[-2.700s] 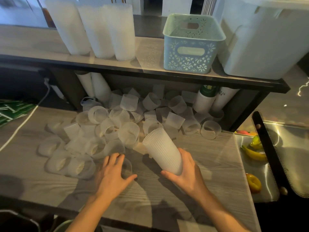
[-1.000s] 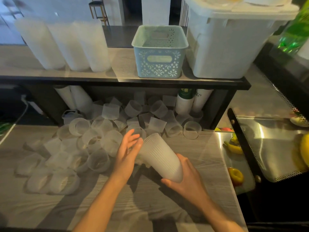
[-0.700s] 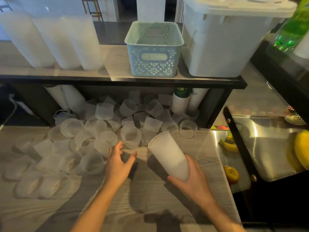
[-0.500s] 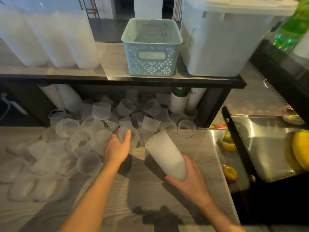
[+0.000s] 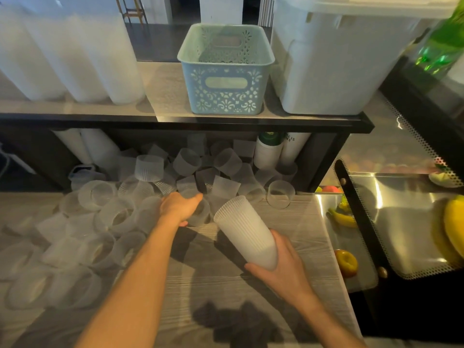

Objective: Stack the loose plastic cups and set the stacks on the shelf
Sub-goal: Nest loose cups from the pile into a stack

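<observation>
My right hand (image 5: 281,267) grips the base of a ribbed white stack of cups (image 5: 247,232), tilted with its open mouth up and to the left. My left hand (image 5: 179,205) reaches over a loose translucent cup (image 5: 200,213) lying at the near edge of the pile, fingers curling around it. Several loose cups (image 5: 113,217) lie scattered on the wooden counter (image 5: 200,285) and under the shelf (image 5: 175,119). Three tall finished stacks (image 5: 75,54) stand on the shelf at the left.
A pale blue lattice basket (image 5: 226,71) and a big white bin (image 5: 334,59) stand on the shelf. Paper cup sleeves (image 5: 271,151) sit beneath it. To the right is a display case (image 5: 401,222) with bananas and an apple.
My left hand pressed a cup into the stack, then moved away and forward to another loose cup in the pile. The right hand kept holding the stack, nearly still.
</observation>
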{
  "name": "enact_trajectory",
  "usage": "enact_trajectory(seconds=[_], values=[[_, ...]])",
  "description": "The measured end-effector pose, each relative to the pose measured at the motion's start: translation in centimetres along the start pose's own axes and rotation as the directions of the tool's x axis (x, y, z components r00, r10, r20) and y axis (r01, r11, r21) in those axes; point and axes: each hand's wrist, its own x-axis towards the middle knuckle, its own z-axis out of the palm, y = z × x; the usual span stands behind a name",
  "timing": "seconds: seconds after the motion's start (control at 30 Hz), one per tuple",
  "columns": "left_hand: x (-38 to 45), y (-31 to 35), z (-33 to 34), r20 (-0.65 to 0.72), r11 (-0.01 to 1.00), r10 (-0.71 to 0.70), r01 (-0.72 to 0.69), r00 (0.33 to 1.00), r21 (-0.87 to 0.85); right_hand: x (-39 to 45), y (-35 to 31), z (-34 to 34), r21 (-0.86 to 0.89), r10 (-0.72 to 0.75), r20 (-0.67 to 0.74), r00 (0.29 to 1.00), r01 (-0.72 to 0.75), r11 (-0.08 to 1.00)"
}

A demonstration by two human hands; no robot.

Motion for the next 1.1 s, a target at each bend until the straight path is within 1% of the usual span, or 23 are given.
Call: enact_trajectory(seconds=[0.07, 0.17, 0.2, 0.23, 0.3, 0.37, 0.4, 0.47, 0.57, 0.6, 0.63, 0.7, 0.83, 0.93, 1.1], values=[[-0.3, -0.3, 0.0, -0.017, 0.998, 0.004, -0.005, 1.0, -0.062, 0.0, 0.1, 0.0, 0.002, 0.001, 0.002, 1.0, -0.001, 1.0], [-0.7, -1.1, -0.1, -0.086, 0.999, 0.037, -0.039, 0.996, -0.012, 0.0, 0.0, 0.0, 0.003, -0.002, 0.009, 1.0, 0.002, 1.0], [-0.9, -1.4, 0.0, -0.101, 0.998, 0.049, -0.052, 0.994, -0.025, 0.1, 0.0, 0.0, 0.003, -0.004, 0.011, 1.0, 0.004, 1.0], [-1.1, -1.7, 0.1, -0.103, 0.996, 0.058, -0.065, 0.993, -0.063, 0.1, -0.1, 0.0, 0.004, -0.005, 0.012, 1.0, 0.005, 1.0], [-1.5, -2.2, 0.3, -0.107, 0.967, 0.07, -0.094, 0.992, -0.238, 0.2, -0.1, 0.0, 0.001, -0.008, 0.013, 1.0, 0.008, 1.0], [-1.9, -2.8, 0.0, -0.075, 0.892, 0.082, -0.107, 0.994, -0.44, 0.2, -0.3, 0.0, -0.002, -0.014, 0.012, 1.0, 0.014, 1.0], [-2.1, -3.1, -0.2, -0.033, 0.837, 0.095, -0.098, 0.995, -0.538, 0.2, -0.3, -0.1, -0.003, -0.017, 0.015, 1.0, 0.017, 1.0], [-3.0, -3.3, -0.8, 0.03, 0.708, 0.166, -0.098, 0.986, -0.7, 0.2, -0.5, -0.1, -0.016, -0.024, 0.03, 0.999, 0.025, 1.0], [-5.3, -2.6, -1.5, 0.044, 0.519, 0.272, -0.108, 0.961, -0.848, 0.2, -0.7, -0.1, -0.038, -0.026, 0.04, 0.999, 0.028, 0.999], [-6.0, -2.5, -1.6, 0.035, 0.49, 0.303, -0.124, 0.952, -0.863, 0.2, -0.8, -0.1, -0.042, -0.028, 0.042, 0.999, 0.03, 0.999], [-6.7, -2.4, -1.7, 0.025, 0.483, 0.338, -0.151, 0.941, -0.862, 0.2, -0.9, -0.1, -0.045, -0.031, 0.043, 0.999, 0.033, 0.998], [-8.0, -2.1, -1.7, 0.003, 0.507, 0.405, -0.221, 0.914, -0.833, 0.2, -1.3, -0.2, -0.05, -0.037, 0.039, 0.999, 0.039, 0.998], [-9.2, -1.6, -1.4, -0.008, 0.541, 0.469, -0.294, 0.883, -0.788, 0.4, -2.0, -0.4, -0.041, -0.041, 0.032, 0.999, 0.042, 0.998], [-9.8, -1.3, -1.1, -0.013, 0.566, 0.493, -0.332, 0.87, -0.755, 0.7, -2.5, -0.5, -0.028, -0.049, 0.021, 0.999, 0.05, 0.998], [-10.1, -1.3, -1.1, -0.036, 0.58, 0.493, -0.359, 0.869, -0.731, 0.6, -2.9, -0.4, -0.06, -0.058, 0.02, 0.998, 0.06, 0.996]])
